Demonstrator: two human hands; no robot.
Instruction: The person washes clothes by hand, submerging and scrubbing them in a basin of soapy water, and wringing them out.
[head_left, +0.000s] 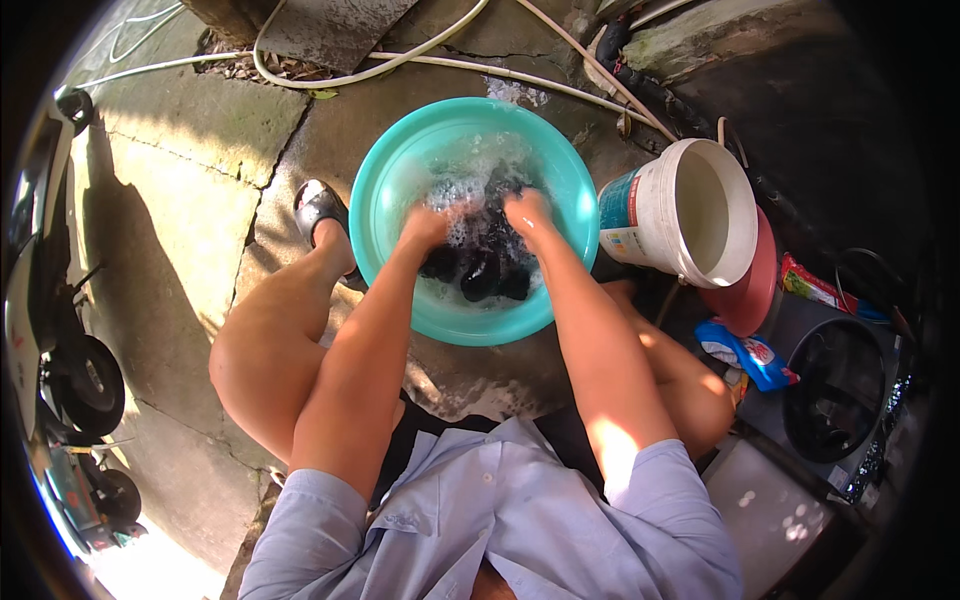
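Observation:
A turquoise plastic basin (474, 336) of sudsy water (517, 150) stands on the ground between my feet. Wet dark cloth (480, 274) lies bunched in it, partly under the foam. My right hand (527, 210) is closed on the upper right of the cloth, its fingertips hidden in the bunch. At the cloth's left side, my left hand (435, 221) reaches into the suds; its fingers are blurred and partly covered, so its grip is unclear.
To the right, a white plastic bucket (652, 202) leans against a red basin (761, 277). A blue packet (750, 354) lies near a dark round lid-like object (836, 390). Pale hoses (442, 64) cross the cracked concrete (172, 247). Parked motorbikes (75, 382) stand far left.

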